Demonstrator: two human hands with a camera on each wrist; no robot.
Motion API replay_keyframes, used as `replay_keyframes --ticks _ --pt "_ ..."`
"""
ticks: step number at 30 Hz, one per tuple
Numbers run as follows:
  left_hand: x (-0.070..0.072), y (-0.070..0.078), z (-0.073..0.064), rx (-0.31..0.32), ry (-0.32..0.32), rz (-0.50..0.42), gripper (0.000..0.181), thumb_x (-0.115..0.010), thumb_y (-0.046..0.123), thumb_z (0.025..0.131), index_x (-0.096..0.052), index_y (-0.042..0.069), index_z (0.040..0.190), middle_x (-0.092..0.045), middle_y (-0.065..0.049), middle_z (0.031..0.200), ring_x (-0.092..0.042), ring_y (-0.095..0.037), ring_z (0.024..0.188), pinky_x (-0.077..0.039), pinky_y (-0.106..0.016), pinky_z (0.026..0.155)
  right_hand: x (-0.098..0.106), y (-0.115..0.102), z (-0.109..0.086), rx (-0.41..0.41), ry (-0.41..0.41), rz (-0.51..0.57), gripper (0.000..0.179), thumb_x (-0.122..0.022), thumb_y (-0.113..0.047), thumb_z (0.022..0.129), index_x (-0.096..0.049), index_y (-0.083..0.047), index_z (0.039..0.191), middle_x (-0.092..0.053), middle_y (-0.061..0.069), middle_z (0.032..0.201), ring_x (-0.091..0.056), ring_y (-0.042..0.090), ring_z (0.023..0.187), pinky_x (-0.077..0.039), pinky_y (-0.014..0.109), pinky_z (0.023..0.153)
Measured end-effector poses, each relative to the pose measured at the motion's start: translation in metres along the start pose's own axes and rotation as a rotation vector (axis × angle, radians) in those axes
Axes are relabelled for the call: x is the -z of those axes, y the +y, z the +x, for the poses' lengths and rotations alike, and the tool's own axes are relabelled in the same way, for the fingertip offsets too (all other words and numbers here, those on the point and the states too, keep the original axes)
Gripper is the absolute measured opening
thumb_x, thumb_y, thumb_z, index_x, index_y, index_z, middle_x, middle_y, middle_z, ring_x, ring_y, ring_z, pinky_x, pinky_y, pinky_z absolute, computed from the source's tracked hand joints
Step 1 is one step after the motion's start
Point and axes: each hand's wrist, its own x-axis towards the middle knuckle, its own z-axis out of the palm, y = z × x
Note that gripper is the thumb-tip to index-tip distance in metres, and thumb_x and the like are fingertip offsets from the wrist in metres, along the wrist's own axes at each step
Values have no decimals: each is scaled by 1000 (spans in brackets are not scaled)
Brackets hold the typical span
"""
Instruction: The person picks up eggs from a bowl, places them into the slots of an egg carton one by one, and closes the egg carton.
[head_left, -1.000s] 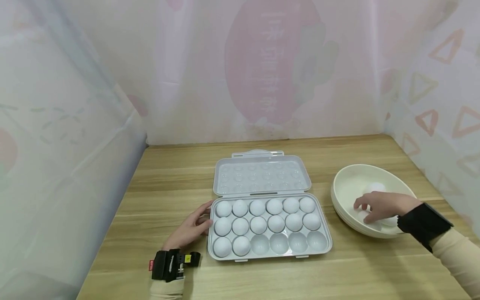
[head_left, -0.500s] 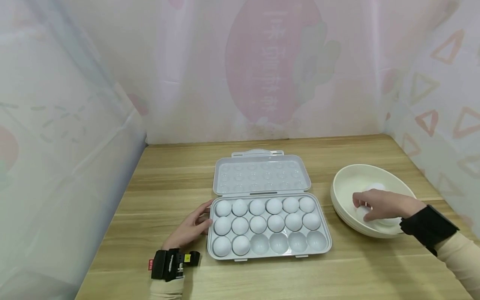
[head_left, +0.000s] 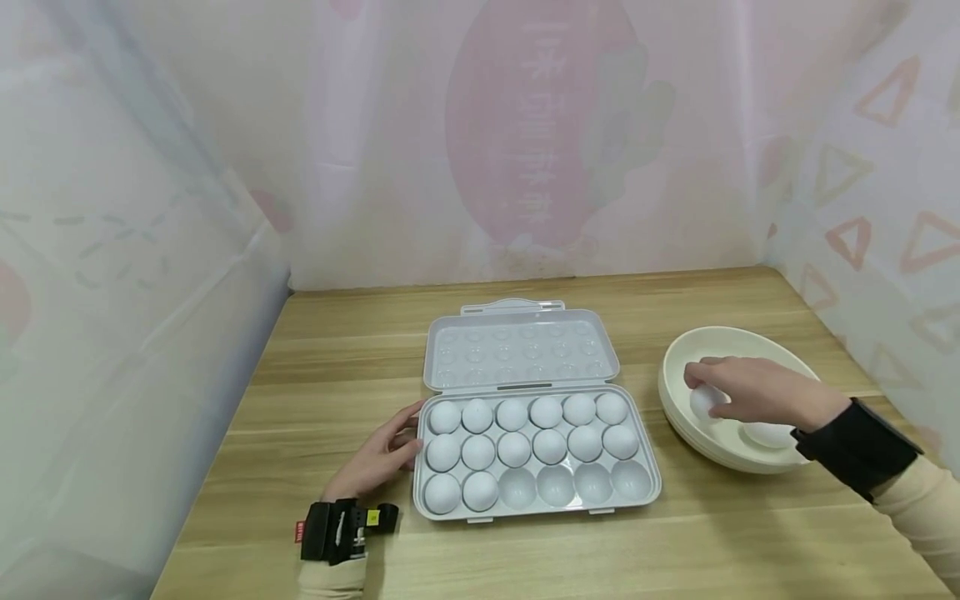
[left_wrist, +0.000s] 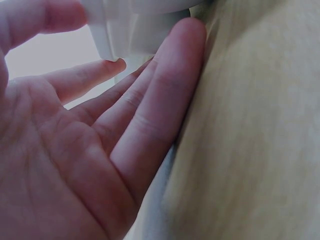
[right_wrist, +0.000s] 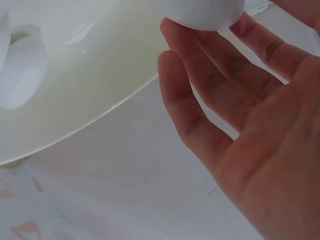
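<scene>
Resting against the left end of the egg tray, the left hand has its fingers extended and relaxed, in contact but not gripping. No change noted here against half a second ago. The tray carries fourteen seated eggs: two full rows, plus two at the left of the nearest row, where four cups stand vacant. The lid is folded back behind, likewise unchanged.

Change is recorded at the right. The right hand pinches the loose egg between thumb and fingers and has moved up and leftward from a lower position in the bowl. This egg now shows over the bowl's left interior, seemingly raised off the bottom; in judgement, pick-up of this item is achieved. At least one other egg lies in the bowl, partly hidden by the wrist; the right wrist view shows parts of two.

Materials, left to right: tabletop, wood-grained; tray, pale glossy plastic, rectangular with rounded corners; lid, translucent-looking, dimpled in rows; eggs, smooth white ovals, real shell or imitation undetermined; bowl, cream, round, smooth-walled, lightly glossy. Behind hangs a creased sheet with faded prints.
</scene>
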Motion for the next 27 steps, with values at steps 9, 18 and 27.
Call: replay_keyframes --ticks 9,18,27 --pt "1 2 -1 15 7 6 56 -50 16 94 -25 19 144 -40 -26 134 -51 -38 110 -55 -39 76 18 -25 17 111 111 -96 32 -74 -6 65 -55 -17 88 -56 -5 83 -52 11 67 -46 29 58" --pt "0 3 -1 27 13 18 57 -50 16 95 -24 18 145 -40 -25 134 -51 -37 110 -54 -39 76 29 -59 34 183 131 -145 34 -76 -6 63 -56 -13 91 -55 -3 83 -52 16 67 -47 36 59" --pt "-1 3 -2 28 14 15 57 -50 16 94 -24 19 145 -39 -25 136 -50 -38 112 -54 -38 76 21 -92 49 278 142 -153 36 -76 -9 65 -56 -13 95 -61 -1 88 -59 21 78 -51 40 70"
